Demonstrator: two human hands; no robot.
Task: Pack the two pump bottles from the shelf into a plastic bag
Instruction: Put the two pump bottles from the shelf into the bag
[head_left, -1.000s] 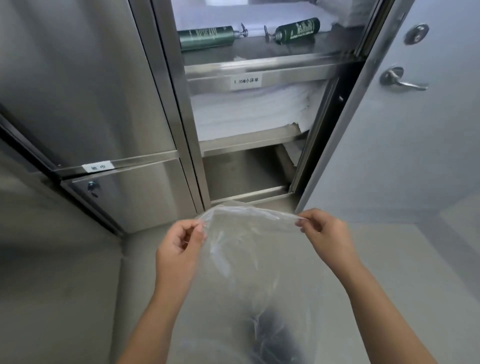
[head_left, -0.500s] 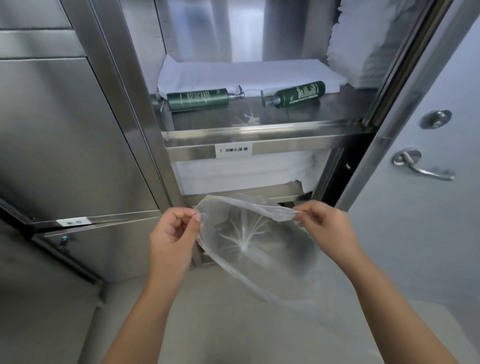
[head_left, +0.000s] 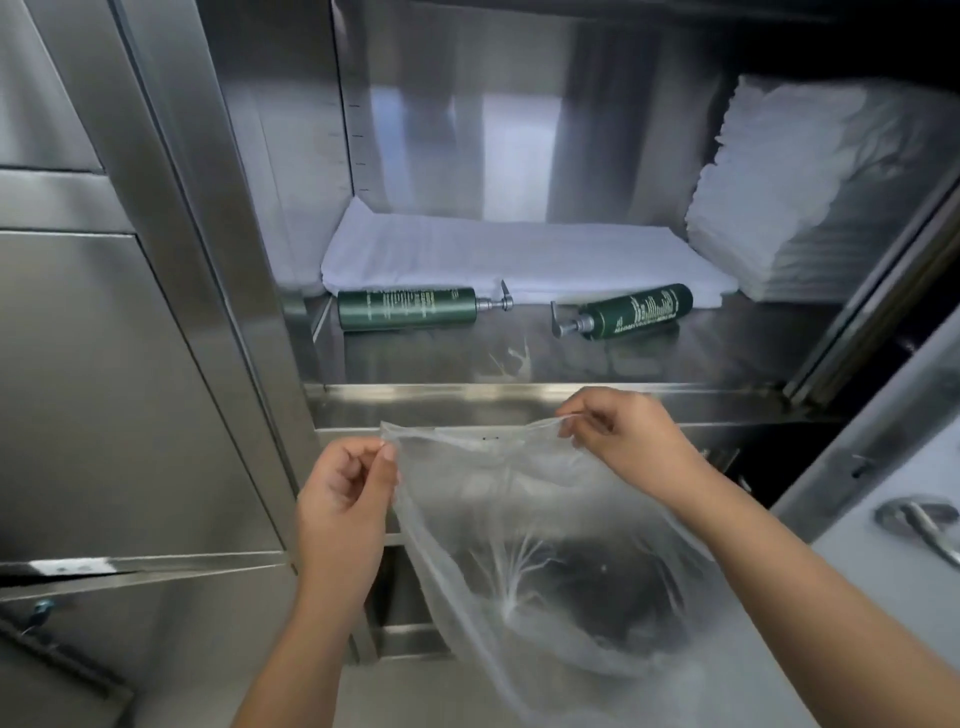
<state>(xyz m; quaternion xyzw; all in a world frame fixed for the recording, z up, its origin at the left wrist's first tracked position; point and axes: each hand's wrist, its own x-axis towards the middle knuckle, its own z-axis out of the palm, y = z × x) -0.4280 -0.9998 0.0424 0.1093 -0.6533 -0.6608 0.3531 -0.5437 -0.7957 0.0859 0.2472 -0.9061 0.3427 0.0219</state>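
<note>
Two dark green pump bottles lie on their sides on the steel shelf (head_left: 727, 353). The left bottle (head_left: 408, 309) points its pump right; the right bottle (head_left: 639, 312) points its pump left. Below the shelf's front lip hangs a clear plastic bag (head_left: 519, 545). My left hand (head_left: 345, 499) pinches the bag's rim at its left corner. My right hand (head_left: 623, 431) pinches the rim at the right corner. The rim is stretched between both hands and the bag sags down to the right. Both hands are below and in front of the bottles.
Folded white linen (head_left: 519, 260) lies behind the bottles, and a taller white stack (head_left: 789, 208) stands at the shelf's right. A steel cabinet post (head_left: 218, 260) rises on the left. A grey door with a lever handle (head_left: 919, 519) is at the right.
The view has tilted up, so the bottle shelf now fills the middle. Both hands have lifted the bag up to just under the shelf's lip, still pinching its rim.
</note>
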